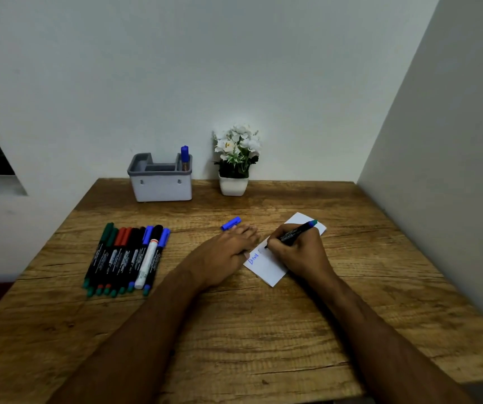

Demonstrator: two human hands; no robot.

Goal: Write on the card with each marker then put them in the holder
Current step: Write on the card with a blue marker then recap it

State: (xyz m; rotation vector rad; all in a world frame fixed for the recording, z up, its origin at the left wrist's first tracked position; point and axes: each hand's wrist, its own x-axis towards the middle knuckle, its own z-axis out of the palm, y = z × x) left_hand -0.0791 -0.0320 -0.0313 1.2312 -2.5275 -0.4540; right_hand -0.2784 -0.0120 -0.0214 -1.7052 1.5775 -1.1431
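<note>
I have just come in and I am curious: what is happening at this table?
A person's right hand writes on a white paper card with a black-barrelled marker; blue letters already show. The left hand lies flat at the card's edge. A loose blue cap lies nearby. One blue-capped marker stands in the grey plastic holder; a row of other markers waits.

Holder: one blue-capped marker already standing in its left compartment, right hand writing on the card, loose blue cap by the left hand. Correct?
Not quite. In the head view the blue-capped marker stands in the holder's right compartment, not the left. The rest holds: the right hand writes on the card, and the loose blue cap lies by the left hand.
</note>
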